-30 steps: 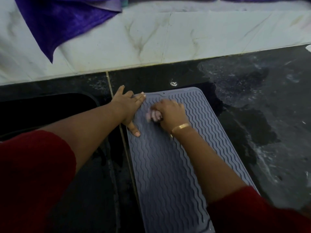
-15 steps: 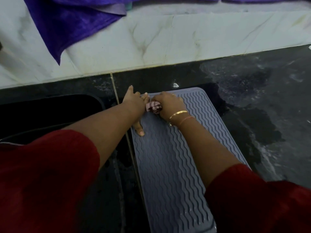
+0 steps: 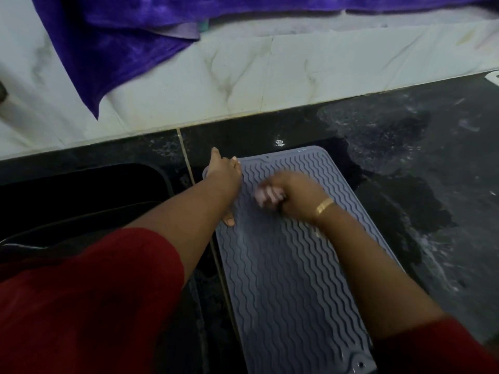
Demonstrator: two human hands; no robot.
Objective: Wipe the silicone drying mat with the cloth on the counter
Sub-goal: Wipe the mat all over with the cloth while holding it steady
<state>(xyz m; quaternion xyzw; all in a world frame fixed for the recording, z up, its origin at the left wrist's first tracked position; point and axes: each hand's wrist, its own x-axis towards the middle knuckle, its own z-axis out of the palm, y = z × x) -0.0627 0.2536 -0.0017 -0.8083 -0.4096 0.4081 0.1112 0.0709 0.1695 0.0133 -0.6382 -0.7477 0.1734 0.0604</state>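
The mat [image 3: 283,279] is laid flat on the dark counter [image 3: 405,184], its long side running away from the viewer, just right of the sink [image 3: 81,190], with a narrow strip of counter between them. The left hand [image 3: 225,176] is spread on the mat's far left corner, fingers straight and pressed down, thumb stretched back along the left edge; nothing is gripped by it. The cloth [image 3: 266,197], a small pinkish wad, is bunched in the right hand [image 3: 294,193], whose fingers are curled round it; both are blurred and are seen on the mat's far part, near the left hand but apart from it. A gold bangle [image 3: 324,205] is worn at the right wrist. A dark curved edge is seen inside the sink, but what is held there cannot be told. Wet streaks are spread on the counter right of the mat. A purple towel [image 3: 113,49] is draped over the pale wall [image 3: 324,76] behind
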